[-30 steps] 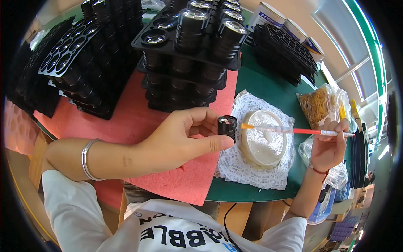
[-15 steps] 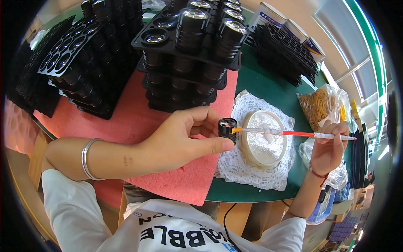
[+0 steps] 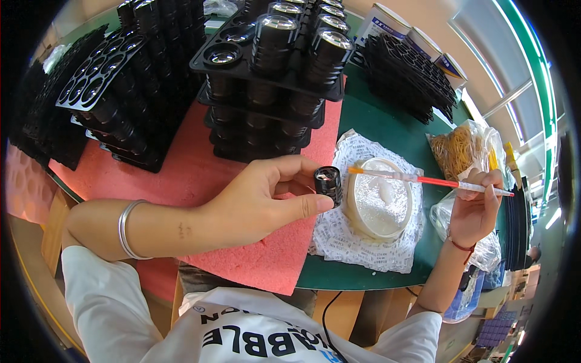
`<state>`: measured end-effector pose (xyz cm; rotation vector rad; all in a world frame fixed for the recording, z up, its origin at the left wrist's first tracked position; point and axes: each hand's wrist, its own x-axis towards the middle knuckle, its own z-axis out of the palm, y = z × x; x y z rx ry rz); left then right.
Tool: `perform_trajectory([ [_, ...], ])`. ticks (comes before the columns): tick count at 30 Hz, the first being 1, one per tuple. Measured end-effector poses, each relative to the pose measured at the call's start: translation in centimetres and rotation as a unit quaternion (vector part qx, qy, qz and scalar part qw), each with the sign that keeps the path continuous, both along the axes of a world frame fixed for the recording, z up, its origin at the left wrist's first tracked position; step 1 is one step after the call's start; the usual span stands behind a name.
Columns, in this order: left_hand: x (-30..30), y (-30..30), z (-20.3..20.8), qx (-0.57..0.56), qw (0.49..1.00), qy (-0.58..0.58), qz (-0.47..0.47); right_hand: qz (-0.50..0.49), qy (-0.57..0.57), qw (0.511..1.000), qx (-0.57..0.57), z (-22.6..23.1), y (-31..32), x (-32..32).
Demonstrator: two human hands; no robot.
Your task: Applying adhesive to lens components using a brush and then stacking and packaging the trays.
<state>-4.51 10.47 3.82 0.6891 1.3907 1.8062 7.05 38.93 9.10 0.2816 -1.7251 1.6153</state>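
Observation:
Between the thumb and fingers of my left hand (image 3: 281,190) sits a short black lens barrel (image 3: 328,186), its glass end facing up. My right hand (image 3: 476,206) pinches a slim paintbrush (image 3: 433,181) with a red and clear handle. The brush's orange tip is just right of the barrel, apart from it, above the rim of a round pale dish (image 3: 384,235). Glossy, whitish, translucent material fills the dish. Under the dish lies a crumpled printed paper sheet (image 3: 366,261).
Stacked black trays of lens barrels (image 3: 266,85) stand ahead on a pink foam sheet (image 3: 254,266), with more trays (image 3: 115,97) at left. Empty black trays (image 3: 408,78), cans (image 3: 387,23) and a bag of rubber bands (image 3: 463,151) lie on the green table (image 3: 339,275).
The brush tip has come off the lens barrel's rim and moved slightly right and up. The barrel is now tilted, showing more of its side.

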Motion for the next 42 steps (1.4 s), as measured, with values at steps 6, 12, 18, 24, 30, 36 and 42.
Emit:
perform_trajectory([
  [6, -0.3, 0.0, 0.2, -0.025, 0.999, 0.01, -0.02, 0.09, 0.004, 0.996, -0.028, -0.2, -0.3, 0.2],
  [12, -0.2, -0.1, 0.2, -0.027, 0.999, 0.011, -0.02, 0.082, 0.001, 0.997, -0.005, -0.4, -0.3, 0.1],
  [18, -0.1, 0.1, -0.1, -0.013, 1.0, 0.023, -0.014, 0.051, -0.011, 0.999, -0.002, -0.3, -0.1, -0.2],
  [24, 0.0, 0.1, 0.1, -0.011, 1.0, 0.016, -0.009, 0.025, -0.02, 1.0, -0.004, -0.2, 0.0, -0.3],
  [30, 0.1, 0.2, -0.1, 0.002, 0.999, 0.032, -0.017, 0.013, -0.017, 0.999, -0.027, -0.3, 0.4, -0.4],
  [36, 1.0, -2.1, 3.9, -0.085, 0.95, 0.296, -0.055, 0.026, -0.012, 0.995, -0.093, 0.0, 1.2, -0.6],
  [42, 2.0, -7.1, 8.8, -0.073, 0.703, 0.684, 0.18, 0.001, 0.006, 0.992, -0.127, -0.4, 2.1, -0.1],
])
